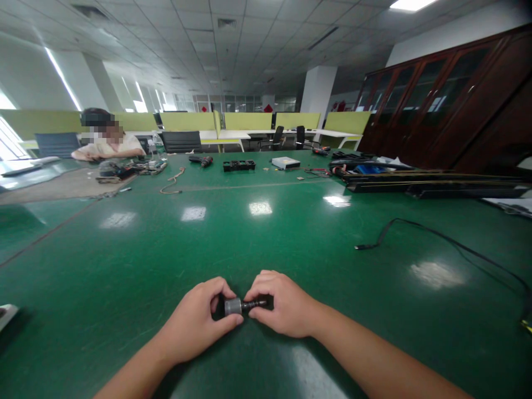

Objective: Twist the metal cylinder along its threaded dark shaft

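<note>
A small motor (233,306) lies sideways just above or on the green table, its grey metal cylinder to the left. From it a dark, ridged shaft (251,305) points right; I cannot tell whether the ridges are a worm thread or a spring. My left hand (200,316) curls around the cylinder, thumb in front and fingers behind. On the other side, the thumb and fingertips of my right hand (286,303) close on the shaft near the cylinder. The shaft's tip shows within the right hand's curve.
On the green table (224,233), a black cable (419,226) runs along the right. Black frames and parts (386,174) are piled at the back right. Farther off lie a silver box (285,162), a black tray (239,165) and a power drill (201,160). A person (110,141) sits back left.
</note>
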A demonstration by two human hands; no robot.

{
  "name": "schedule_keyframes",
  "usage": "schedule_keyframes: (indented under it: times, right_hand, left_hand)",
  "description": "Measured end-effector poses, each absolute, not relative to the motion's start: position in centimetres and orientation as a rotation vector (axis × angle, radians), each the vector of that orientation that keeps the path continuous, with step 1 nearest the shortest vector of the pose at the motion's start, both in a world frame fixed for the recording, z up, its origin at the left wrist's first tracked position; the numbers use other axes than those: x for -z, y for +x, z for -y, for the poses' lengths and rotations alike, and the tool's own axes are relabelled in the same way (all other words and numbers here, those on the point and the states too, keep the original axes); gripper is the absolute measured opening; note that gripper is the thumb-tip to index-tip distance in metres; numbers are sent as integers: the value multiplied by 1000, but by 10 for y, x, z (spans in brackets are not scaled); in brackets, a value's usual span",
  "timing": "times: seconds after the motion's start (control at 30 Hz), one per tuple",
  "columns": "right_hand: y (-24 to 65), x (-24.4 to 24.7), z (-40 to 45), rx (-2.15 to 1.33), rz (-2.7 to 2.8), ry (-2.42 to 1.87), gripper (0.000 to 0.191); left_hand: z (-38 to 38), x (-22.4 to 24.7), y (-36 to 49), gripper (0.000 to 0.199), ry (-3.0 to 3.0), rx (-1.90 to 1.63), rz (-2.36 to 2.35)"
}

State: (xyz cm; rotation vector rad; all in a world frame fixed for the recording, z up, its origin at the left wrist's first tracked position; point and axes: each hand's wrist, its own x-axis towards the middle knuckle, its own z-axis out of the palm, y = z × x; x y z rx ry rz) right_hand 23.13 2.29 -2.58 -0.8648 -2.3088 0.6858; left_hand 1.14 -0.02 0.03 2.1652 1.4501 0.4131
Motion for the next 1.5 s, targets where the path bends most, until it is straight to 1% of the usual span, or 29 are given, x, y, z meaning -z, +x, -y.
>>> schedule_keyframes:
  times: [0.33,0.67,0.87,1.0,1.2,1.5]
  right_hand:
    - [231,23,-22,-682,2325,-886,17]
    - [234,23,-23,-630,2296,-930,12]
    - [235,23,-24,-625,2296,-969,13]
    - [246,22,-34,-671,2335,-954,13]
    - [263,24,-47,-732,2135,-1055,12]
    - [257,24,-42,-672,2290,-986,16]
  left_hand:
    - [1,-1,11,21,2168,-422,-1440]
    - [1,-2,10,21,2169,-411,-1447]
    - [1,-1,10,21,2158,-410,-1456]
    - [2,-3,10,21,2160,-402,-1471]
    - [1,-3,10,24,2154,-411,-1470]
    - [1,-1,10,22,2154,-424,-1473]
